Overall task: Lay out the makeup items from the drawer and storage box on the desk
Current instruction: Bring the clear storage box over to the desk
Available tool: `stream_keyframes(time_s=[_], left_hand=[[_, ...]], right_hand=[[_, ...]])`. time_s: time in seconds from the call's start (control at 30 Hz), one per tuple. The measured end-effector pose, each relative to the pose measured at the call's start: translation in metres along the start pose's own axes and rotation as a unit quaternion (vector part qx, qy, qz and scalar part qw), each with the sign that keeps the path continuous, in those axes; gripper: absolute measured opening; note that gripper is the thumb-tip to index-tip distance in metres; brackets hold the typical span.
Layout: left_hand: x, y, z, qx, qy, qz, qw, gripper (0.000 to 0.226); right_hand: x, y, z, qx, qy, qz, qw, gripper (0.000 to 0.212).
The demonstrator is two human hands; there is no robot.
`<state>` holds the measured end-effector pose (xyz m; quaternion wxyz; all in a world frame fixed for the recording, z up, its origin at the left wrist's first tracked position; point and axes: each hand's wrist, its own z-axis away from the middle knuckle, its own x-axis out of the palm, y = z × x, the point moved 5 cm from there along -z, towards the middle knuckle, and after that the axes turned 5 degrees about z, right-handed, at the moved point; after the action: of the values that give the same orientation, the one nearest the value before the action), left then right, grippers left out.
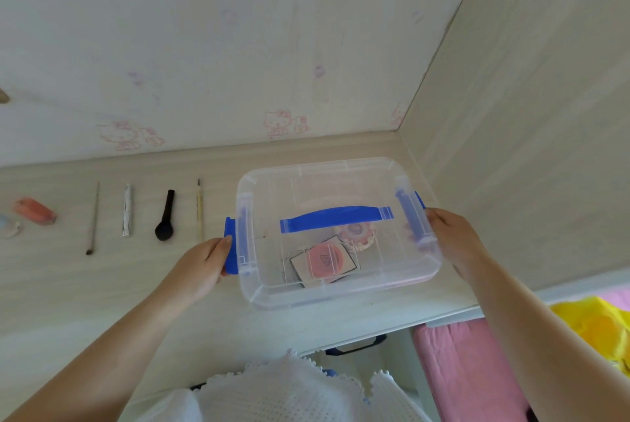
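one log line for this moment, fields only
left hand: grips left blue latch | right hand: on right latch | storage box: lid on | desk: brushes laid out

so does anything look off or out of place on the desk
Nothing is spilled or damaged. One mismatch: the box's left latch is flipped outward under the left hand, while the right latch looks down at the right hand. The lid sits level. The brushes lie in a neat row.
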<state>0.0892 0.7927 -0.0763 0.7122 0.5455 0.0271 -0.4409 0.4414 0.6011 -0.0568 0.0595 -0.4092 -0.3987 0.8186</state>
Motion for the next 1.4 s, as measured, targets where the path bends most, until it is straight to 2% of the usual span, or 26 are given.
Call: stream_keyframes(time_s=[0.1, 0.13, 0.23, 0.33, 0.47, 0.6, 0.73, 0.9, 1.1, 1.23, 1.27, 1.33, 1.37, 1.4], left_hand=[[-0.005, 0.006, 0.005, 0.026, 0.049, 0.040, 0.998, 0.031], [-0.007, 0.009, 0.009, 0.048, 0.067, 0.055, 0.995, 0.033], [-0.012, 0.019, 0.025, 0.112, 0.088, 0.090, 0.986, 0.057], [-0.006, 0.024, 0.040, 0.186, 0.035, 0.055, 0.980, 0.073], [0.010, 0.028, 0.053, 0.221, -0.038, 0.011, 0.974, 0.084], [0.018, 0.031, 0.058, 0.220, -0.065, 0.035, 0.973, 0.095], [0.016, 0.034, 0.062, 0.224, -0.098, 0.022, 0.969, 0.107], [0.005, 0.039, 0.057, 0.211, -0.102, 0.039, 0.971, 0.113], [-0.024, 0.070, 0.040, 0.186, -0.038, 0.115, 0.975, 0.099], [-0.036, 0.097, 0.010, 0.145, -0.003, 0.150, 0.978, 0.108], [-0.037, 0.103, 0.004, 0.121, 0.012, 0.164, 0.979, 0.104], [-0.039, 0.114, -0.010, 0.084, 0.049, 0.192, 0.977, 0.087], [-0.040, 0.118, -0.018, 0.071, 0.059, 0.200, 0.975, 0.084], [-0.040, 0.124, -0.027, 0.059, 0.066, 0.216, 0.972, 0.090]], right_hand=[[-0.003, -0.011, 0.009, -0.018, 0.019, -0.033, 0.999, 0.029], [-0.006, -0.013, 0.012, -0.031, 0.034, -0.030, 0.999, 0.034], [-0.013, -0.022, 0.033, -0.108, 0.050, -0.015, 0.993, 0.043], [-0.011, -0.026, 0.057, -0.185, 0.009, 0.068, 0.980, 0.054], [-0.003, -0.020, 0.073, -0.216, -0.045, 0.174, 0.960, 0.082], [0.003, -0.014, 0.078, -0.198, -0.058, 0.195, 0.959, 0.097], [0.002, -0.018, 0.084, -0.188, -0.044, 0.195, 0.962, 0.096], [-0.005, -0.031, 0.090, -0.190, -0.006, 0.176, 0.966, 0.093], [-0.021, -0.078, 0.070, -0.177, 0.035, 0.112, 0.977, 0.099], [-0.027, -0.118, 0.024, -0.181, 0.011, 0.052, 0.982, 0.073], [-0.026, -0.128, 0.011, -0.183, -0.001, 0.032, 0.983, 0.072], [-0.025, -0.140, -0.017, -0.186, -0.023, 0.003, 0.982, 0.087], [-0.025, -0.143, -0.031, -0.185, -0.034, -0.018, 0.982, 0.101], [-0.025, -0.148, -0.044, -0.183, -0.050, -0.048, 0.981, 0.110]])
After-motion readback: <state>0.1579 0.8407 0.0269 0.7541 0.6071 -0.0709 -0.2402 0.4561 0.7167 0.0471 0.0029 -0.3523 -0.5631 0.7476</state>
